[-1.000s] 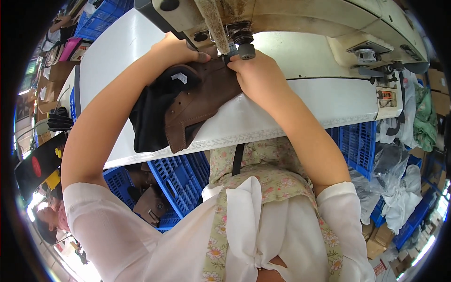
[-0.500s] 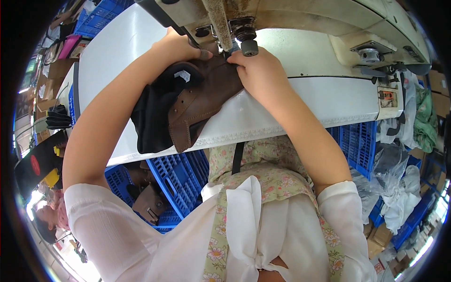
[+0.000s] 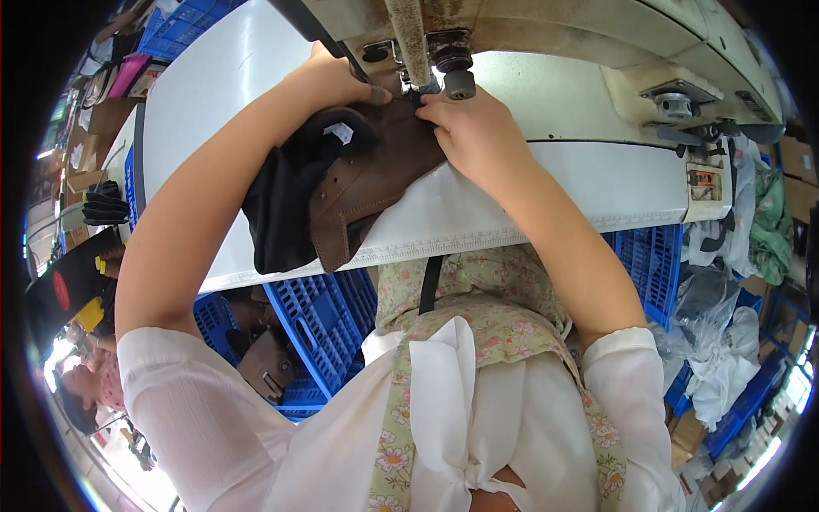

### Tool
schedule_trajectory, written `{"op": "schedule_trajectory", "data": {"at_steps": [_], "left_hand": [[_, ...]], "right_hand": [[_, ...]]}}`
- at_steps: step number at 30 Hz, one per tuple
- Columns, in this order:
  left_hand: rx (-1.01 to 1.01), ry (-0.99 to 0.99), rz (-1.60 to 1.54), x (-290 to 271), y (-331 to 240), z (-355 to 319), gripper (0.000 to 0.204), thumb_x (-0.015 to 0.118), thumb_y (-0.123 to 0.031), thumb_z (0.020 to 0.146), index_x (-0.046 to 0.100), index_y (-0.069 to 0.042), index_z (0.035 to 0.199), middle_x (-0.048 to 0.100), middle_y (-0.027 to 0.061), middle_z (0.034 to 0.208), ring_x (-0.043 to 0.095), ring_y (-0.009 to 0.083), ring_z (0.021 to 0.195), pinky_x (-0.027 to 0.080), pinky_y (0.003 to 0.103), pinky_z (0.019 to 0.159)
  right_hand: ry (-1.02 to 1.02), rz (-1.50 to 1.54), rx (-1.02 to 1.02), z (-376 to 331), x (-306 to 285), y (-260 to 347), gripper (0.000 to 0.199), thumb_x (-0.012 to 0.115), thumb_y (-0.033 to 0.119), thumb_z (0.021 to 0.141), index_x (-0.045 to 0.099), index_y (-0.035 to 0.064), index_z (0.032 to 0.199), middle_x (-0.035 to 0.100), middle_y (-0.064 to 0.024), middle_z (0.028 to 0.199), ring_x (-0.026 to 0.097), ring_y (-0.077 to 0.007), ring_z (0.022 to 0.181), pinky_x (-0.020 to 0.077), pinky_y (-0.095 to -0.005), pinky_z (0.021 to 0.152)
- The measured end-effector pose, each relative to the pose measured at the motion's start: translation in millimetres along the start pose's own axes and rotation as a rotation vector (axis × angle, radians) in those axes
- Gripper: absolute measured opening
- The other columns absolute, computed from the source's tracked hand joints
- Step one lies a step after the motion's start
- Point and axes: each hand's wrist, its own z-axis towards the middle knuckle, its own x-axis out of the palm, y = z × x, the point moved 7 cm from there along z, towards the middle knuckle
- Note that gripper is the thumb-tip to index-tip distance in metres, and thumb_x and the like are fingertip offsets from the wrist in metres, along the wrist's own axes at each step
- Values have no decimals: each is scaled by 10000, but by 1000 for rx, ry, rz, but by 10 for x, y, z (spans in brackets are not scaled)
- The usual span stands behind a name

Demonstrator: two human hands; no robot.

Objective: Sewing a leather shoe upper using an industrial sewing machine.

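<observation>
Slightly rightward since earlier: brown leather piece [image 3: 371, 183], far edge in separate pinches of left fingers [image 3: 379, 96] and right fingers [image 3: 435, 112].

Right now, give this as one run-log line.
left hand: touching brown-black piece | right hand: pinching far edge | sewing machine: above that edge

Brown leather [image 3: 388, 162]; black fabric [image 3: 277, 213]; pale-green floral apron [image 3: 469, 286].
</observation>
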Motion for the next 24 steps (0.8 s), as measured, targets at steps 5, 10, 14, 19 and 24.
{"op": "schedule_trajectory", "data": {"at_steps": [5,10,14,19,24], "left_hand": [[-75,123,10,89,32,18,632,814,-465,660,687,-125,1176,670,142,1125,406,351,1208,412,384,985],[-53,44,-55,50,9,-14,470,822,-387,695,730,-45,1005,698,38,832,620,109,699,478,253,643],[-61,-57,-17,15,29,-23,441,821,-379,704,735,-49,983,688,18,794,602,95,659,459,239,606],[-108,-127,25,31,168,34,537,810,-466,689,733,-59,1031,704,57,855,640,138,735,491,268,676],[-296,-63,75,-27,118,-49,567,803,-495,687,728,-84,1071,704,63,911,645,142,842,492,312,740]], "right_hand": [[13,-48,23,-2,24,-4,103,616,13,719,675,56,791,657,-66,792,608,-262,888,533,-379,757],[24,-68,19,8,41,-26,79,613,24,726,672,55,769,638,-88,774,610,-270,883,534,-387,752],[26,-87,56,29,62,-96,127,616,35,730,705,66,814,616,-112,775,611,-284,875,532,-400,748],[28,-116,64,48,93,-119,185,618,35,733,733,87,869,616,-124,848,604,-297,881,527,-406,755],[24,-130,64,60,68,-114,180,618,27,744,734,89,867,617,-118,897,594,-300,922,521,-402,783]]}}
